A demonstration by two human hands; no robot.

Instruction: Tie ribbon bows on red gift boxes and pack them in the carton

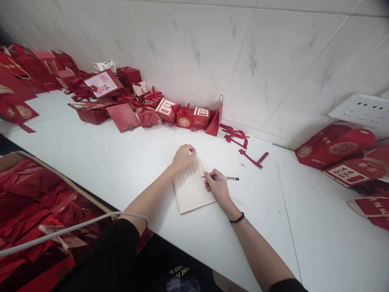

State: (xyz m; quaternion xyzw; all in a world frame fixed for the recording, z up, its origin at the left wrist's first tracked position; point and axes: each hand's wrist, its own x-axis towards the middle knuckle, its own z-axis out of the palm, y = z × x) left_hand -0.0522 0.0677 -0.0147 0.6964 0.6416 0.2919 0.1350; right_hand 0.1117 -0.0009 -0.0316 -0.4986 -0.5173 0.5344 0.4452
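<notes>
A sheet or pad of off-white paper (194, 194) covered with rows of handwriting lies on the white table in front of me. Its upper rows are filled, while the lower part looks blank or faintly lined. My right hand (216, 184) grips a pen (229, 178) with a dark end, its tip touching the right part of the paper. At the paper's top left corner rests my left hand (184, 157), its fingers loosely curled and nothing visible in them. The writing is too small to read.
Red gift boxes (184, 117) and bags line the wall at the back and left. Red ribbon strips (253, 159) lie right of the paper. More red boxes (334, 142) stand at the far right below a power strip (361, 107). A carton (54, 170) of red packaging sits at lower left.
</notes>
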